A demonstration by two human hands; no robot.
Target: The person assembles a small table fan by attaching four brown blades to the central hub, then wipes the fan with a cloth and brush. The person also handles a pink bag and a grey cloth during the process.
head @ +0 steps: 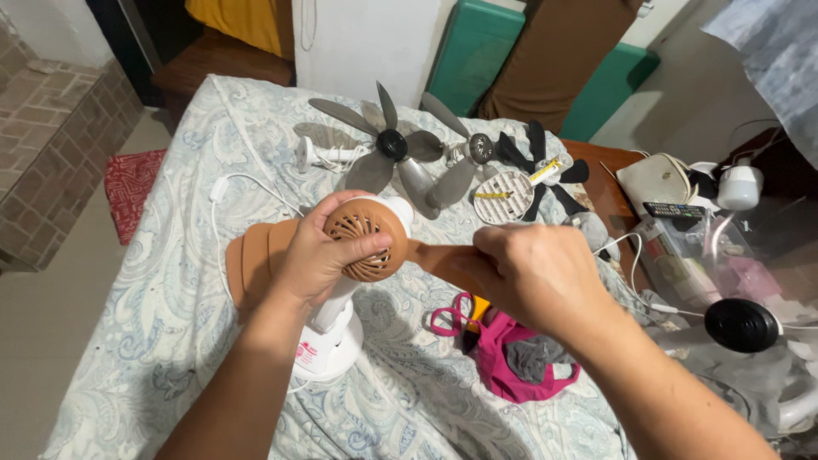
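At centre frame, over the bed, my left hand (pixel 317 255) is wrapped around the brown vented motor housing (pixel 368 238) of a small white desk fan (pixel 334 328), thumb across the grille. My right hand (pixel 532 273) is curled shut, pinching the tip of a tan blade (pixel 439 255) that runs out from the housing toward it. Another tan blade (pixel 251 260) sticks out past my left wrist.

Fan's long axis: base low, toward me, stem tilted up and away; the vented rear faces the camera. The blade pair lies roughly left to right.

Room to move: open bedspread on the left, out to the mattress edge. Just under my right hand, a pink cloth bag (pixel 503 353) crowds the space.

Surface: paisley bedspread (pixel 162 315), pale blue-grey, rumpled. Further out lie two grey fan blade sets (pixel 396 153), a black blade set (pixel 532 153) and a round white grille (pixel 503 198). On the right, a wooden side table (pixel 609 192) is cluttered; a black round knob (pixel 741 324) sits near the edge. Tiled floor and a red mat (pixel 128 187) lie on the left.
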